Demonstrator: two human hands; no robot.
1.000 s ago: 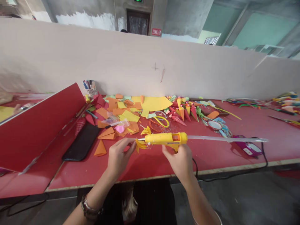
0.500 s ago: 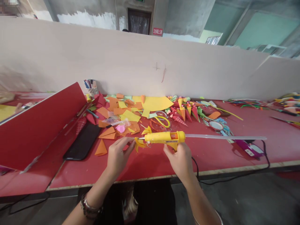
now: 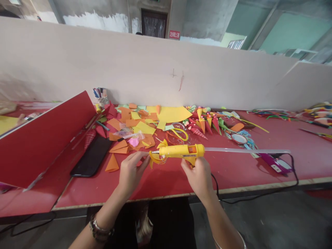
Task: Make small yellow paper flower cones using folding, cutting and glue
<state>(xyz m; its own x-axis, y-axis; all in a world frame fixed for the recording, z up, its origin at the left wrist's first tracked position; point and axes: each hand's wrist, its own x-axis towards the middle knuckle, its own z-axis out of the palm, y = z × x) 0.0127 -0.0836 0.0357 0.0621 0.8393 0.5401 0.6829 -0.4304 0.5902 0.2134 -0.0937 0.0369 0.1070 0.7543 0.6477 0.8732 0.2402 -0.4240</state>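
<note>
My right hand is wrapped round the handle of a yellow hot glue gun, held level with its nozzle pointing left. A long clear glue stick sticks out of its back end. Between thumb and fingers, my left hand pinches a curled yellow paper piece, right at the nozzle tip. Whether the tip touches the paper I cannot tell. Behind the gun lie yellow-handled scissors. An orange paper cone rests on the table to the left of my left hand.
A black phone lies at left beside a leaning red board. Orange and yellow paper scraps spread along the back, with small decorated cones beside them. A purple power strip with a black cord sits at right, near the table's front edge.
Almost nothing differs. The glue gun and its stick have shifted very slightly left and up; my left hand keeps its pinch on the yellow paper.
</note>
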